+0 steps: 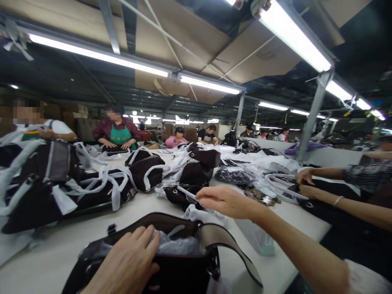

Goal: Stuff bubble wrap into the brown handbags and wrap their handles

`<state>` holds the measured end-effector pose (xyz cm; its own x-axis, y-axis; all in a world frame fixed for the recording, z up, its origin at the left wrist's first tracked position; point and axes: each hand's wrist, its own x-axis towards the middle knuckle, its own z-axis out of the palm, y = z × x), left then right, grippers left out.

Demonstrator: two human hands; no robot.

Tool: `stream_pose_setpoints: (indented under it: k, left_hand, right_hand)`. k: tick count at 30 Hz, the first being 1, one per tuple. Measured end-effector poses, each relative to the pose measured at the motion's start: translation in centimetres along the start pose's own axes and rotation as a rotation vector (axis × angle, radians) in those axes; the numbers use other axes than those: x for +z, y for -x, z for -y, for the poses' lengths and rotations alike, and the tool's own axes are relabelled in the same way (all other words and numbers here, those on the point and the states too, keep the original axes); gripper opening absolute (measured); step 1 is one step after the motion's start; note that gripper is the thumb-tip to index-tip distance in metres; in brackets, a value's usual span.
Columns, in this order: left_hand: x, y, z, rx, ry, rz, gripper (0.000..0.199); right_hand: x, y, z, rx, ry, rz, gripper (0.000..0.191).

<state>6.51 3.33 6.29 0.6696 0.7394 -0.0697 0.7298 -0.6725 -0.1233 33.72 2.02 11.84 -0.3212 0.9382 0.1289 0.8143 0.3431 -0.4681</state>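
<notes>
A dark handbag (180, 275) with its top unzipped stands in front of me on the table. Crumpled translucent stuffing (179, 245) shows inside it. My left hand (131, 253) lies over the bag's opening at its left, fingers stretched toward the stuffing and thumb near the front rim. A wide grey-brown strap (222, 237) loops off the bag's right end. Farther forward, my right hand (225, 200) reaches over the table with fingers extended. Its fingertips are beside the pale wrapped handle (186, 192) of another dark bag (174, 198); whether they touch is unclear.
Dark bags (43, 183) with white-wrapped straps are piled at left and centre. Plastic-wrapped goods (235, 175), loose metal parts (260, 195) and a clear bin (260, 241) lie rightward. A co-worker's hands (306, 183) handle a bag at right. Other people work behind; a post (314, 114) rises at right.
</notes>
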Motion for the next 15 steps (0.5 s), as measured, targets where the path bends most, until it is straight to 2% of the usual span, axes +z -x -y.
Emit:
stream_pose_setpoints:
  k: [1, 4, 6, 8, 11, 13, 15]
  left_hand:
    - [-0.2, 0.0, 0.0, -0.009, 0.001, 0.009, 0.055]
    - [-0.5, 0.0, -0.2, -0.040, -0.011, -0.002, 0.059]
    - [-0.2, -0.1, -0.3, -0.049, -0.013, -0.047, 0.062]
    - [0.4, -0.2, -0.4, -0.019, -0.004, -0.120, 0.071]
    - [0.7, -0.1, -0.4, 0.059, 0.021, -0.204, 0.082]
    - [0.1, 0.1, -0.5, 0.065, 0.046, -0.194, 0.077]
    - [-0.8, 0.2, -0.6, 0.061, 0.093, -0.164, 0.066]
  right_hand:
    - [-0.3, 1.1, -0.8, 0.073, -0.002, 0.078, 0.044]
    - [0.2, 3.9, -3.2, 0.234, -0.015, 0.350, 0.089]
    - [0.5, 5.1, -4.4, 0.294, -0.009, 0.407, 0.104]
    - [-0.1, 5.8, -4.8, 0.350, -0.073, 0.412, 0.103]
    - [-2.2, 5.9, -3.3, 0.374, -0.498, 0.412, 0.096]
    - [-3.5, 5.2, -1.1, 0.301, -0.786, 0.388, 0.081]
    - [-4.0, 3.8, 1.4, 0.193, -0.864, 0.359, 0.059]
